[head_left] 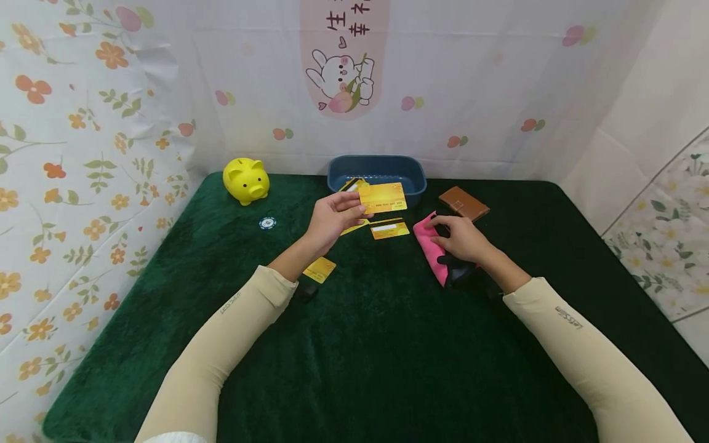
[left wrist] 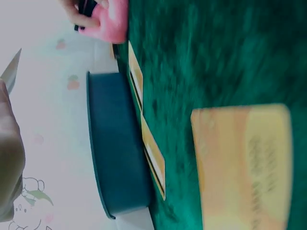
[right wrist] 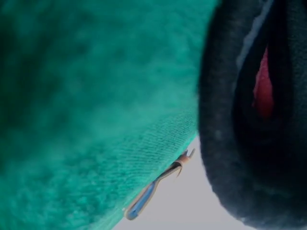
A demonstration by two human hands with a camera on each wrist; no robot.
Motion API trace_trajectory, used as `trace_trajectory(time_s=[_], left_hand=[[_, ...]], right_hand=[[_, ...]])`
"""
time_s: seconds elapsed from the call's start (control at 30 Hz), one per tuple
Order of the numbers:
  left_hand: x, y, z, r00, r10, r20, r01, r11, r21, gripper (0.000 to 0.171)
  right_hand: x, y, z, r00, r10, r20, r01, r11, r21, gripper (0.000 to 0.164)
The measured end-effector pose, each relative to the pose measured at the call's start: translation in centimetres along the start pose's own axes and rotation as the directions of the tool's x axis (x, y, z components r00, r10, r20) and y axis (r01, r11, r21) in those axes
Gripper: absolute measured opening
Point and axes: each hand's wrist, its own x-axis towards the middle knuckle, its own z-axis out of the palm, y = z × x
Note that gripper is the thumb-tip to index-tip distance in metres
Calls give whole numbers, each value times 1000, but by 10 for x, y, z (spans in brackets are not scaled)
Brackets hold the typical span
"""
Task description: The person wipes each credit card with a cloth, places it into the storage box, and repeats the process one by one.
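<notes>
My left hand [head_left: 338,216] pinches a yellow bank card [head_left: 383,198] between thumb and fingers, held up in front of the blue basin. Another yellow card with a black stripe [head_left: 354,183] shows behind that hand, overlapping the basin in the head view. My right hand [head_left: 464,239] grips a soft pink pouch [head_left: 429,243] with black parts, thumb and fingers at its upper edge. In the right wrist view, a black fold [right wrist: 216,143] of it gapes, with pink inside. Two yellow cards, one of them a striped card [head_left: 390,230], lie before the basin.
The blue basin [head_left: 376,161] stands at the back of the green cloth [head_left: 354,344]. A brown wallet [head_left: 464,203] lies to its right. At the left are a yellow piggy bank [head_left: 246,180] and a poker chip [head_left: 268,223]. One yellow card [head_left: 320,269] lies beneath my left wrist.
</notes>
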Motion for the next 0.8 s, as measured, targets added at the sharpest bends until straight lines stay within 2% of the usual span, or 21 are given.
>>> trace_trajectory(time_s=[0.23,0.4,0.8], left_hand=[[25,3,-2,998,33,-44,-30,998,64,34],[46,6,-10,998,43,-55,-37,995,97,34],[78,6,-34,996,-20,-84,33,986,162,37]], right_hand=[[1,0,2,1000,-3,11,3,1000,-12,31],[1,-1,0,1000,18,14,-17,1000,-22,31],[3,-1,2,1000,-5,7,5,1000,-12,31]])
